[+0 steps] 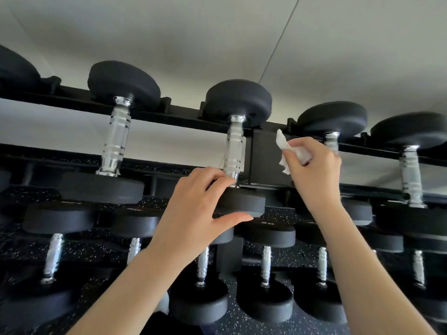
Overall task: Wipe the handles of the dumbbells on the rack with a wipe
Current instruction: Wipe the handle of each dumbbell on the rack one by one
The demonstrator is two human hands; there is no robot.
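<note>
The right hand (312, 163) has its grip closed around a crumpled white wipe (289, 151). Part of the wipe sticks out to the left of the fingers. The hand is up at the top row of the rack (183, 116), right by the shiny handle (331, 141) of a dumbbell whose far black end (332, 119) shows above the hand. I cannot tell if the wipe is touching that handle, because the hand hides most of it.

The left hand (203, 204) has an open grip. Its fingers rest on top of the near black end (242, 201) of the next dumbbell to the left, and its thumb reaches under that end. The fingertips sit close to the bottom of that dumbbell's silver handle (233, 151).

More dumbbells sit on the top row, 1 further left (116, 139) and 1 further right (411, 170). A lower row of dumbbells (266, 267) sits below the arms. Under them is a black floor with white specks (273, 213). Behind the rack is a pale wall (217, 32).
</note>
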